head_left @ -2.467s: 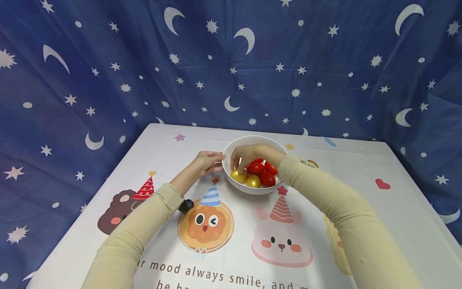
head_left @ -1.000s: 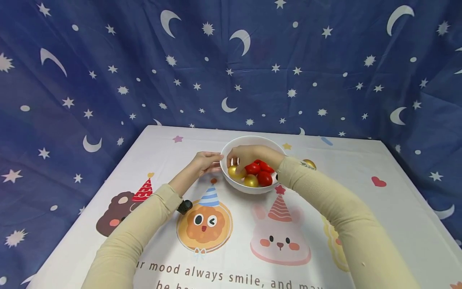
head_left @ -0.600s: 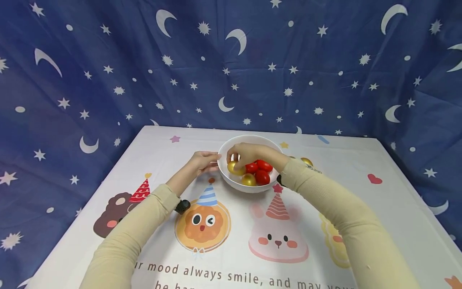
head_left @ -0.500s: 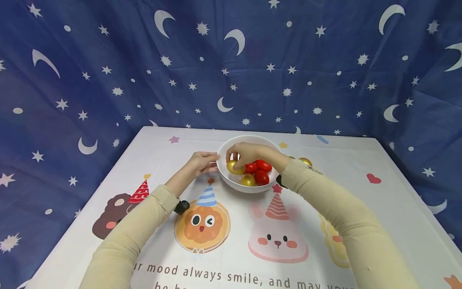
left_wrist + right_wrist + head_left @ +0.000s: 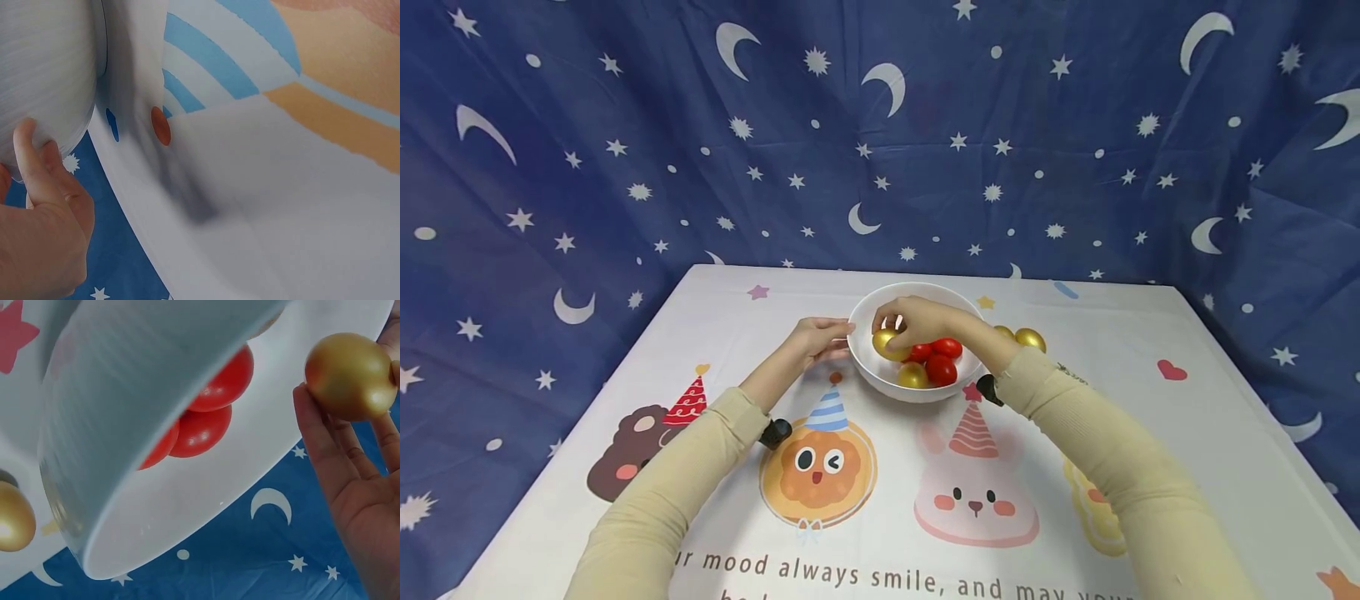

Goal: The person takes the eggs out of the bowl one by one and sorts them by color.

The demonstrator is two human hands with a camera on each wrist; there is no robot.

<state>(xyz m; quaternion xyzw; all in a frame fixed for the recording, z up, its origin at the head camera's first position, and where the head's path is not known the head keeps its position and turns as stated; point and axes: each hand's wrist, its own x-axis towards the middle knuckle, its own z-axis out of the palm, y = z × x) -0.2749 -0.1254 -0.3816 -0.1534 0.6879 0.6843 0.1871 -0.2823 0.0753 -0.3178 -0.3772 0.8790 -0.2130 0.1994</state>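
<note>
In the head view a white bowl point(image 5: 863, 354) stands on the table with several shiny red eggs point(image 5: 941, 369) and a gold egg point(image 5: 913, 376) inside. My left hand point(image 5: 814, 340) grips the bowl's left side, thumb at the rim; the left wrist view has its fingers point(image 5: 37, 169) against the outer wall. Over the bowl, my right hand point(image 5: 917, 321) pinches another gold egg point(image 5: 351, 376) between thumb and fingers. In the right wrist view that egg is level with the rim, apart from the red eggs, and the bowl's near wall hides part of the inside.
Two more gold eggs point(image 5: 1030, 339) lie on the table right of the bowl, beside my right forearm. A printed white cloth point(image 5: 1150, 417) covers the table, and a dark blue curtain point(image 5: 820, 208) with moons and stars hangs behind it.
My right hand has taken hold of the gold egg and lifted it off the others in the bowl. My left hand keeps its place on the bowl. The head view has shifted slightly.
</note>
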